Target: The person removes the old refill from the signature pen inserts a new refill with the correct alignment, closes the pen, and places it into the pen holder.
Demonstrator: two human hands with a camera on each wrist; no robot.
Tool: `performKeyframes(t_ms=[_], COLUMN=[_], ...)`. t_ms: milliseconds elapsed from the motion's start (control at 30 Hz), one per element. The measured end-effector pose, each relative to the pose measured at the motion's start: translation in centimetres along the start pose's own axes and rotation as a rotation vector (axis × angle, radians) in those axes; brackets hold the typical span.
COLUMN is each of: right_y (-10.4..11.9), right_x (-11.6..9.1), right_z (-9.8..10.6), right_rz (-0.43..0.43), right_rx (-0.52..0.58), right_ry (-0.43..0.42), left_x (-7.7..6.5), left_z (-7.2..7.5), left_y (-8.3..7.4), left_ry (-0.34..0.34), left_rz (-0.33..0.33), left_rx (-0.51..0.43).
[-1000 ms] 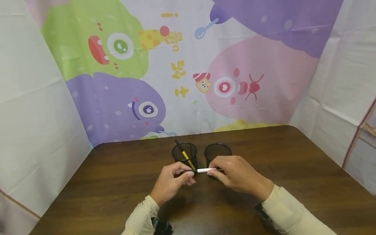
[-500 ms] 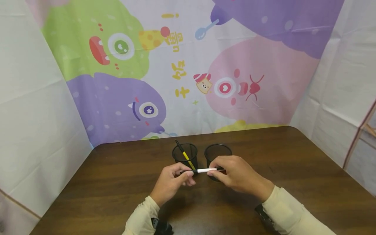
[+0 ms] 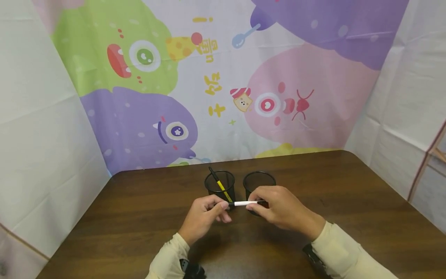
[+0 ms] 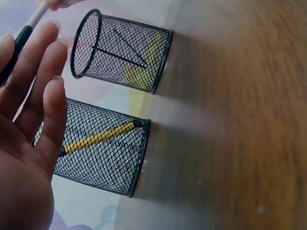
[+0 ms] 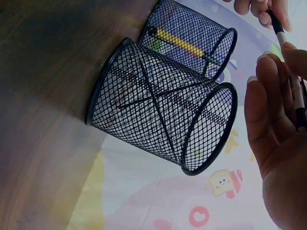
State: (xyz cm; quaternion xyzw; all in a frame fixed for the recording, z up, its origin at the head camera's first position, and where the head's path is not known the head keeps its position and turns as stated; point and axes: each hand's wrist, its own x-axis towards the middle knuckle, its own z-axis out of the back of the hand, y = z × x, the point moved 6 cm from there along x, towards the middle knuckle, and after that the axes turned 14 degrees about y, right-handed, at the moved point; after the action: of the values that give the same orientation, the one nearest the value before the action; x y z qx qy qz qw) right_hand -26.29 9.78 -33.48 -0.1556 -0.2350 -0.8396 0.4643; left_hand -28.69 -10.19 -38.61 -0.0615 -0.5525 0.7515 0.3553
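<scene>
A slim white-and-black pen (image 3: 241, 203) lies level between my two hands. My left hand (image 3: 202, 215) pinches its black end between thumb and forefinger, the other fingers loosely bent. On the white barrel, the thumb and fingers of my right hand (image 3: 283, 207) grip the other end. The right wrist view shows that end, with a black tip (image 5: 301, 120) against the palm. Just beyond the hands stand two black mesh pen cups. The left cup (image 3: 205, 186) holds a yellow-and-black pen (image 3: 222, 186) leaning inside; the right cup (image 3: 259, 171) is partly hidden behind my right hand.
Both cups stand upright on a dark wooden table (image 3: 139, 209). A cloth printed with cartoon monsters (image 3: 223, 135) hangs behind the table's far edge. White cloth walls (image 3: 52, 116) rise at both sides. Inside the left cup, a thin dark stick-like shape also shows.
Both hands stay in nearly the same place, still holding the pen. Slightly less of its black end shows around the left thumb. The cups have not moved.
</scene>
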Motion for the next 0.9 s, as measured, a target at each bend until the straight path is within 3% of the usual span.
performKeyframes(t_ms=[567, 900], right_y=[0.09, 0.17], right_x=[0.16, -0.08], right_z=[0.33, 0.01], right_rz=[0.033, 0.018], right_rx=[-0.007, -0.026], right_ry=[-0.022, -0.013], left_x=[0.1, 0.0], left_z=[0.28, 0.13], left_y=[-0.02, 0.28], left_ry=[-0.014, -0.009], left_rz=[0.011, 0.056], left_rx=[0.0, 0.011])
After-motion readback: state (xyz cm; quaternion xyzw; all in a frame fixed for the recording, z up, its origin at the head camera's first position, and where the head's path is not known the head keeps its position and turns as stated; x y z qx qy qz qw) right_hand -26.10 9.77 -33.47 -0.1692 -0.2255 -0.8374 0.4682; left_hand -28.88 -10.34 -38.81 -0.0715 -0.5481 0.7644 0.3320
